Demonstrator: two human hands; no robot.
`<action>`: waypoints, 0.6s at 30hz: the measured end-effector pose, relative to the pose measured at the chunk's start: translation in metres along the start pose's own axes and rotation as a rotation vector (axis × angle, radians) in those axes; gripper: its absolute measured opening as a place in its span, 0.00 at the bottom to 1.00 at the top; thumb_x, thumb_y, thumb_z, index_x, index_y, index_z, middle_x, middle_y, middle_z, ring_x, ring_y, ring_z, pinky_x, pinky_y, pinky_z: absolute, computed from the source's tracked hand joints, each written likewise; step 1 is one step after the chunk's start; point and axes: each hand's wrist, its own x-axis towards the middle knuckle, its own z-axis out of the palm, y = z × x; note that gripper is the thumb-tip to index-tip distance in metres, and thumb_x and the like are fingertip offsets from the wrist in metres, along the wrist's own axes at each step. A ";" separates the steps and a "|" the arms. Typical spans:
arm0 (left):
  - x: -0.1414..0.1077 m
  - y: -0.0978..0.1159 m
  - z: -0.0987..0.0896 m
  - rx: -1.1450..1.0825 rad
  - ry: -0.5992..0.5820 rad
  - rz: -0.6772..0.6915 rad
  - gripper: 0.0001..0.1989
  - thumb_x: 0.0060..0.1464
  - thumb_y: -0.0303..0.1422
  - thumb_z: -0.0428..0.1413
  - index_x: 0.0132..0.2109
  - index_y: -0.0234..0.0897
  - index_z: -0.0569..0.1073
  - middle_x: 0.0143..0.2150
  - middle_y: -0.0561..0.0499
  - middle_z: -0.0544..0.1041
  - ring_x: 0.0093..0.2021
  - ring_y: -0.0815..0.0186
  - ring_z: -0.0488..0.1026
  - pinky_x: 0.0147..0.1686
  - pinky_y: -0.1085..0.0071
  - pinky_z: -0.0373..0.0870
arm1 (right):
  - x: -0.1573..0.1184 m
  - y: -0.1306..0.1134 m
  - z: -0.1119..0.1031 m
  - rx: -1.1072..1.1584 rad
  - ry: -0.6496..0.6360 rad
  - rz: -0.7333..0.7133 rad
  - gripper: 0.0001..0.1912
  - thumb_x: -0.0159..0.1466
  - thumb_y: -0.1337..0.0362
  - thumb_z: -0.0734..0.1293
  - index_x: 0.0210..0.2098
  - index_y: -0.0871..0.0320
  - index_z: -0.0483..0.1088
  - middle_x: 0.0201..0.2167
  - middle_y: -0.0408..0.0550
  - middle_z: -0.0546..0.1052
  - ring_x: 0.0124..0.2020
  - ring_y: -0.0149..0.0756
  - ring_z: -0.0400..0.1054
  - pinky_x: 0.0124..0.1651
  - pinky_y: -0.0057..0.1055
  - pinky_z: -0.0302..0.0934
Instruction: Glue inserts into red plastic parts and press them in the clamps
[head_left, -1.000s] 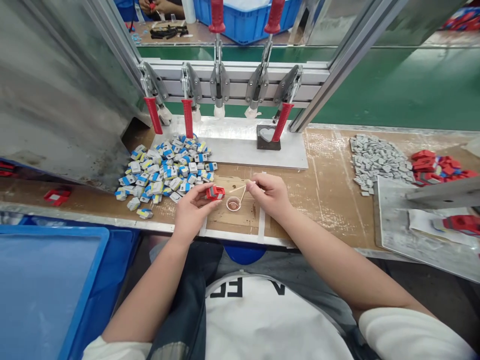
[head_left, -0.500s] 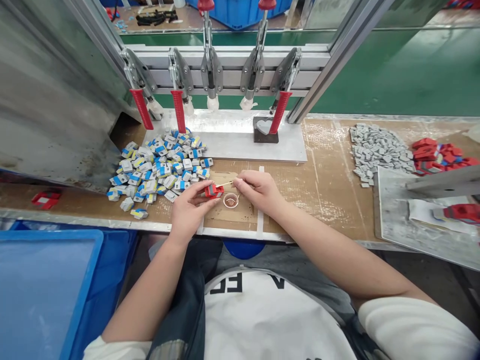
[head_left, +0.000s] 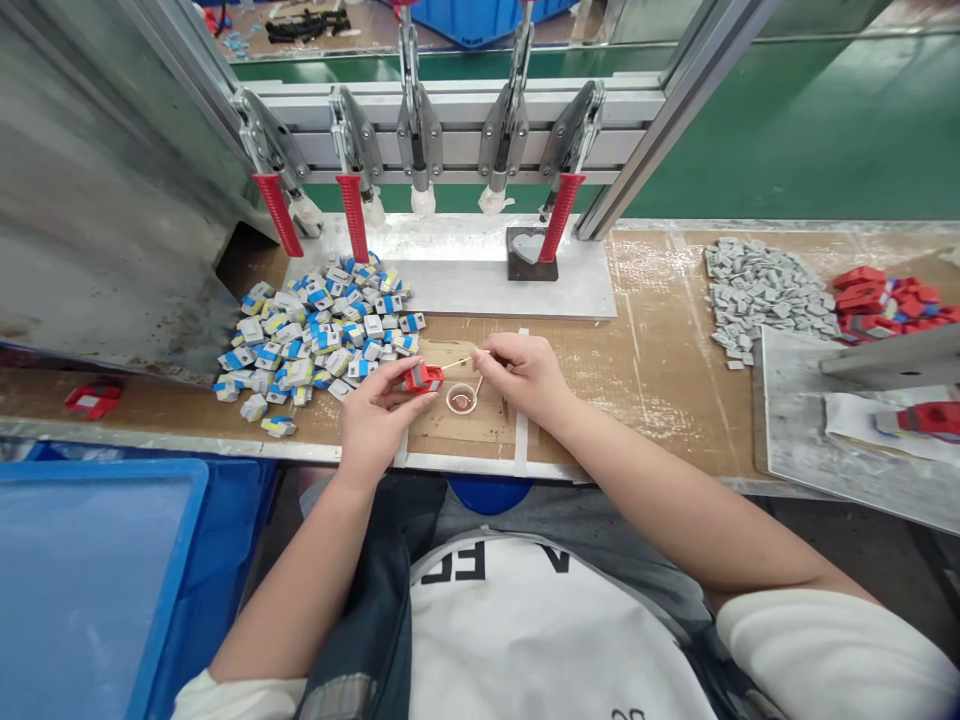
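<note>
Between the thumb and fingers of my left hand [head_left: 377, 415] is a small red plastic part [head_left: 424, 377], held above the bench. My right hand [head_left: 529, 378] pinches a thin pale stick [head_left: 457, 362], whose tip points left and comes close to the red part; whether it touches I cannot tell. Just below, between my hands, stands a small round cup [head_left: 460, 399] of brownish liquid, with another short stick leaning at its right rim. Left of my left hand lies a heap of small grey, blue and yellow parts [head_left: 315, 335].
Toggle clamps with red handles [head_left: 352, 217] hang on a frame behind my hands. A dark block [head_left: 532, 254] sits beneath the right clamp. To the right are grey pieces [head_left: 765, 295], red parts [head_left: 870, 300] and a metal plate [head_left: 862, 470]. A blue bin [head_left: 97, 580] is at lower left.
The red part has tilted a little in my left hand and shifted slightly left. The stick has drawn back slightly from it. The whole view has shifted a little.
</note>
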 end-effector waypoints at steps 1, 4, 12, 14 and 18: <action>0.000 0.000 0.000 0.007 -0.001 0.002 0.27 0.48 0.35 0.76 0.56 0.37 0.83 0.52 0.42 0.86 0.51 0.52 0.85 0.57 0.54 0.83 | 0.000 0.000 0.000 0.005 -0.005 -0.005 0.20 0.74 0.58 0.63 0.26 0.56 0.64 0.22 0.41 0.68 0.25 0.30 0.60 0.33 0.30 0.54; 0.000 -0.001 0.000 0.021 -0.007 0.006 0.27 0.48 0.36 0.76 0.55 0.37 0.83 0.52 0.43 0.86 0.51 0.52 0.85 0.57 0.54 0.84 | 0.001 -0.002 -0.001 0.011 -0.036 -0.009 0.20 0.75 0.56 0.63 0.27 0.56 0.67 0.24 0.43 0.71 0.27 0.31 0.63 0.34 0.30 0.56; 0.000 0.000 0.001 0.025 -0.013 0.008 0.27 0.48 0.37 0.76 0.55 0.37 0.83 0.52 0.43 0.85 0.50 0.52 0.85 0.56 0.54 0.83 | 0.001 -0.007 -0.002 0.034 -0.057 -0.082 0.19 0.76 0.56 0.62 0.30 0.56 0.71 0.25 0.43 0.71 0.27 0.31 0.65 0.35 0.30 0.58; -0.001 0.000 0.002 0.030 -0.015 0.008 0.27 0.48 0.37 0.76 0.55 0.37 0.83 0.51 0.43 0.86 0.50 0.53 0.85 0.57 0.54 0.83 | 0.001 -0.006 -0.001 0.007 -0.054 -0.068 0.19 0.76 0.56 0.62 0.29 0.55 0.70 0.24 0.43 0.70 0.27 0.32 0.64 0.35 0.30 0.57; -0.001 0.002 0.002 0.017 -0.020 -0.002 0.27 0.48 0.37 0.76 0.55 0.37 0.82 0.50 0.43 0.86 0.50 0.53 0.85 0.57 0.54 0.83 | 0.001 -0.005 -0.001 -0.022 -0.054 -0.042 0.20 0.75 0.57 0.62 0.27 0.55 0.66 0.24 0.43 0.68 0.27 0.32 0.62 0.35 0.31 0.56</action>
